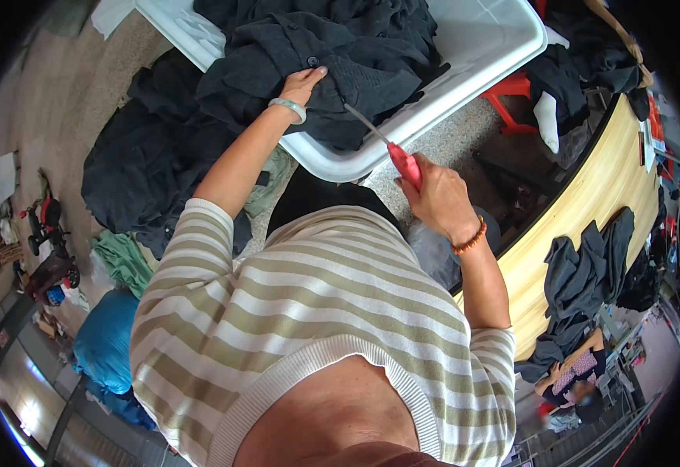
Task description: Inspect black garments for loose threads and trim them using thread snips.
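Observation:
A dark, buttoned garment [289, 47] drapes over the near rim of a white plastic tub [464, 89]. With its thumb extended, my left hand [301, 86] grips the cloth just below a button; some of its fingers are hidden in the fabric. My right hand [441, 194] is wrapped round the handle of a red-handled tool [405, 165] with a slim metal shaft or blade. The tool's tip touches or hovers over the garment, right of my left hand; I cannot tell which. Its exact kind does not show.
More dark clothing [153, 148] is heaped left of the tub. At the right stands a curved wood-topped table [562, 241] with dark cloth [585, 268] on it. A red stool [503, 101] is beyond the tub's right side. Another person [577, 373] is at the lower right.

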`<state>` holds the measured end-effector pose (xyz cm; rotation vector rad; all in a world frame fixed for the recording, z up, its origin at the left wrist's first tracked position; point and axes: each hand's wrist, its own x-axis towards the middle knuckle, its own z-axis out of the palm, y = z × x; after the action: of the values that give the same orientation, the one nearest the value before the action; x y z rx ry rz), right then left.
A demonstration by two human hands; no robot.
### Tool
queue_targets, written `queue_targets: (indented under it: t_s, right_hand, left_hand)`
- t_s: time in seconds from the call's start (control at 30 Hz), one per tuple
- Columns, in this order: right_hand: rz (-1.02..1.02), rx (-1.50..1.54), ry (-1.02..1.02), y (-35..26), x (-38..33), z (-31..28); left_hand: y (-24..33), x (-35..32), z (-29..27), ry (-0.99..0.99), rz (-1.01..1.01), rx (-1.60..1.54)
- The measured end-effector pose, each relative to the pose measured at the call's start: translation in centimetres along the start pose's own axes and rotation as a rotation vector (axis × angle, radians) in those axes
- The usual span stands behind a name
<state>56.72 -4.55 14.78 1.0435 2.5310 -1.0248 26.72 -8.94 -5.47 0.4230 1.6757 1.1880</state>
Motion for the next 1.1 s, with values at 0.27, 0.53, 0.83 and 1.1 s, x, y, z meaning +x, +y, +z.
queue_targets:
  t_s: [0.27, 0.53, 0.83, 1.1]
  right_hand:
    - [-0.004, 0.092, 0.092, 0.4, 1.7, 0.9]
    - [-0.052, 0.109, 0.041, 0.3, 1.9, 2.7]
    - [-0.108, -0.084, -0.299, -3.2, 4.4, 4.3]
    - [0.005, 1.554, 0.2, 4.4, 1.5, 6.7]
  left_hand:
    - [0.7, -3.2, -0.9, -0.194, 0.17, 0.302]
    - [7.9, -2.0, -11.3, 0.503, 0.136, 1.191]
    - [19.4, -13.7, -3.1, -0.545, 0.304, 0.12]
    - [18.9, -18.0, 0.7, -0.791, 0.278, -0.04]
